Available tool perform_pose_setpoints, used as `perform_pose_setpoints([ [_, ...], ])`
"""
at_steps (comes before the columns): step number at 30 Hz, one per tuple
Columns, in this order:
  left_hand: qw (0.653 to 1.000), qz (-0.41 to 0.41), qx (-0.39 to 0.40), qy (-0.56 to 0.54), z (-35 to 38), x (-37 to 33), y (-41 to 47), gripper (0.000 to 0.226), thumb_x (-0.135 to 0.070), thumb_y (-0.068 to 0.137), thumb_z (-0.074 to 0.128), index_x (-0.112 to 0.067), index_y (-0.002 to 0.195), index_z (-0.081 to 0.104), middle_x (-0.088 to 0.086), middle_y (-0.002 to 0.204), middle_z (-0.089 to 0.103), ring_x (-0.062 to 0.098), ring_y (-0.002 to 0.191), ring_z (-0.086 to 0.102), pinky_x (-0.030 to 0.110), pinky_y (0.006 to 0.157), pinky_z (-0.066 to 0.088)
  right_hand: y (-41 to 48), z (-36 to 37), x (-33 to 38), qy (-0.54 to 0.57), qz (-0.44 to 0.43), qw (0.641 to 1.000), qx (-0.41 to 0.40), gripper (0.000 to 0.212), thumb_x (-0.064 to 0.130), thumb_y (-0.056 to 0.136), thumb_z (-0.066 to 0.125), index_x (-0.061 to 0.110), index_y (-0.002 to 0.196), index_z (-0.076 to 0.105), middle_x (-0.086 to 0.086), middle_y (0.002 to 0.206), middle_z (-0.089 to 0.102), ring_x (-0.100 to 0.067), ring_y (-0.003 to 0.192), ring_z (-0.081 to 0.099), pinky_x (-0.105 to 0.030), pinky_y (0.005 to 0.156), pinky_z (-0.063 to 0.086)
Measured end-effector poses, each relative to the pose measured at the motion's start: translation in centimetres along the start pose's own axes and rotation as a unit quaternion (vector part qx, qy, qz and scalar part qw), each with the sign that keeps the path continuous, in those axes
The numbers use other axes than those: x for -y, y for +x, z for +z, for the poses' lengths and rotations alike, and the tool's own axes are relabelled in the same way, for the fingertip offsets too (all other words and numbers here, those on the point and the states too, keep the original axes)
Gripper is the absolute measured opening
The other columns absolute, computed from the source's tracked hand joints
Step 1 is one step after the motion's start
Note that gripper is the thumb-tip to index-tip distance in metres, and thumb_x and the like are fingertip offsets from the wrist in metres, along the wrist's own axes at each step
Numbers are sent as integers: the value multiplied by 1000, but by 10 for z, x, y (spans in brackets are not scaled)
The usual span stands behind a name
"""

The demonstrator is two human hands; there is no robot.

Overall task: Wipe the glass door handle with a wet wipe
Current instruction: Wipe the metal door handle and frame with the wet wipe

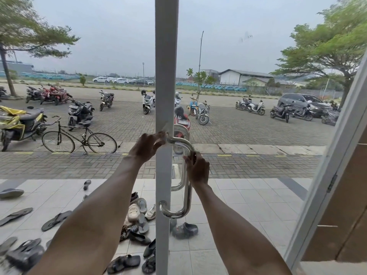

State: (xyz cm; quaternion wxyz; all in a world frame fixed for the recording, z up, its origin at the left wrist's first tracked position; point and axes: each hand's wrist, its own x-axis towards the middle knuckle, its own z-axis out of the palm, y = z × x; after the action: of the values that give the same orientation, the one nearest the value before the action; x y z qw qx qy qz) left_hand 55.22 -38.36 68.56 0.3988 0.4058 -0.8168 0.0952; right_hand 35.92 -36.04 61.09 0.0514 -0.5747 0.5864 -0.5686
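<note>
Left hand (pixel 148 144) pinched at the top bend of the door handle (pixel 186 195), no wet wipe discernible under its fingers; right hand (pixel 197 168) wrapped on the bar just below. Best to press around the tube, working down from the left hand. Handle: polished steel D-loop, streaky sheen, on white door frame (pixel 165 76).

Both arms outstretched; left hand (pixel 148 145) pinching; right hand (pixel 197 168) in curled grip.
</note>
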Motion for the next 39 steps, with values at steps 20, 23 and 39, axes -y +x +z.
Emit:
perform_pose_setpoints([
  [20,779,-461,-85,-417,21,0,32,21,-18,87,71,2,90,71,17,90,68,27,82,65,36,81,59,0,0,1,4,-2,1000,3,21,30,85,69,10,86,62,-9,75,70,-35,75,66,-32,63,44],
  [23,769,-478,-100,-414,23,-3,34,22,-19,86,72,-10,68,63,18,89,68,28,81,66,35,75,60,1,0,1,-1,-1,1000,4,21,30,86,68,11,88,62,-9,78,71,-34,77,66,-30,63,42],
  [39,744,-548,-122,-363,14,-19,45,40,-30,72,84,3,88,69,19,94,71,25,58,67,22,36,51,2,0,-1,-1,-10,1000,5,25,35,85,68,11,86,61,-10,75,71,-36,74,66,-35,63,47],
])
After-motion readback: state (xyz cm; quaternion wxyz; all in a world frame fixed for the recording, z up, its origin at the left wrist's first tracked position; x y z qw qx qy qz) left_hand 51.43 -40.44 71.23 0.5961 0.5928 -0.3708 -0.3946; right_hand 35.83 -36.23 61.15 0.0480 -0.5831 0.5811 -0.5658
